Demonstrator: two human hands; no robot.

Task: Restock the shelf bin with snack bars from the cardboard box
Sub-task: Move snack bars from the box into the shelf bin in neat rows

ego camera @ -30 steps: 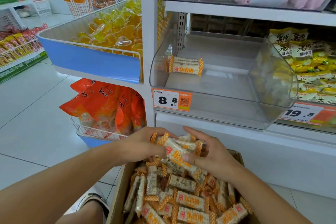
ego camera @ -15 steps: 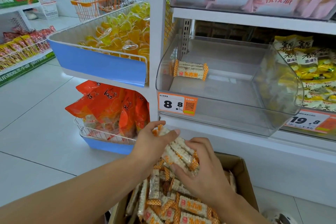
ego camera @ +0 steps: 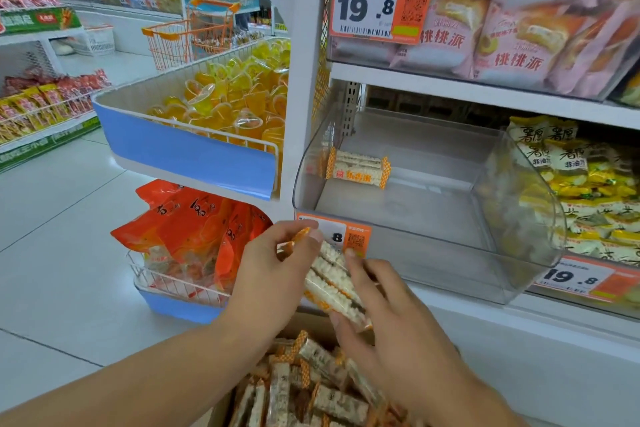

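Shelving held the clear bin (ego camera: 512,246) at right, with one snack bar (ego camera: 358,168) lying at its far left. Nearer and lower sat the cardboard box (ego camera: 221,416) of bars. Just above it, left hand (ego camera: 273,282) and right hand (ego camera: 391,315) together gripped a bundle of bars (ego camera: 334,282).

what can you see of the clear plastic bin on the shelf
The clear plastic shelf bin has see-through walls and a curved front that rises at the right side. It sits on the white shelf, open at the top and nearly empty: a single snack bar in a clear wrapper with orange checked ends lies near its back left corner. An orange and white price tag is fixed to its lower front left. Neither hand touches it.
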